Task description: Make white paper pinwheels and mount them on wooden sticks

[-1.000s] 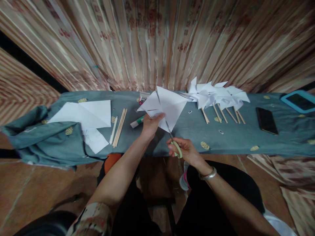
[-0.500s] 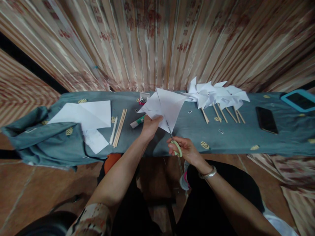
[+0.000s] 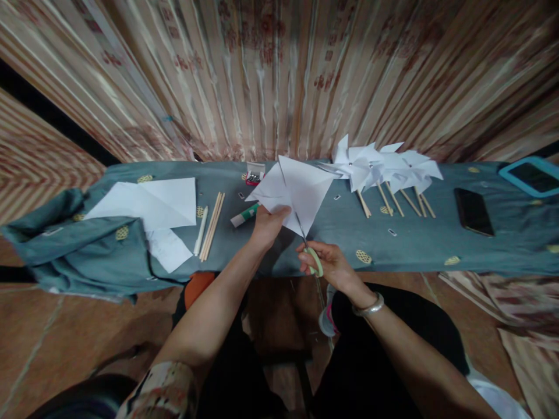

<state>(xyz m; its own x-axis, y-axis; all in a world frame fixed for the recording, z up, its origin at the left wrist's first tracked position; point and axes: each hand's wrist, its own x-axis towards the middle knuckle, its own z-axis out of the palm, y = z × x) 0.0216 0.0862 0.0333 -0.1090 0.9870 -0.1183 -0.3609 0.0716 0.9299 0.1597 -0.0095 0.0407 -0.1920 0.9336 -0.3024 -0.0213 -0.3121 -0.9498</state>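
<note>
My left hand [image 3: 268,225] pinches the lower left of a white paper square [image 3: 309,185], thumb on top, and holds it up above the table. A slit runs in from the paper's upper corner. In my right hand [image 3: 328,263] are scissors with pale green handles [image 3: 315,263]; their blades lie at the paper's lower corner, pointing toward its middle. Just behind my left hand a green and white glue stick [image 3: 244,216] lies on the cloth. Beyond it sits a small open box of pins [image 3: 255,174].
Several white paper pinwheels [image 3: 371,166] on wooden sticks lie to the right, beside a black phone [image 3: 474,212] and a blue-framed tablet [image 3: 533,176]. On the left are white sheets [image 3: 170,201], a white pen-like stick [image 3: 201,231] and loose wooden sticks [image 3: 212,227]. Grey-green cloth [image 3: 419,250] covers the table.
The paper's right corner has shifted slightly to the right, while both hands stay nearly in place. The scissors remain at the lower corner.
</note>
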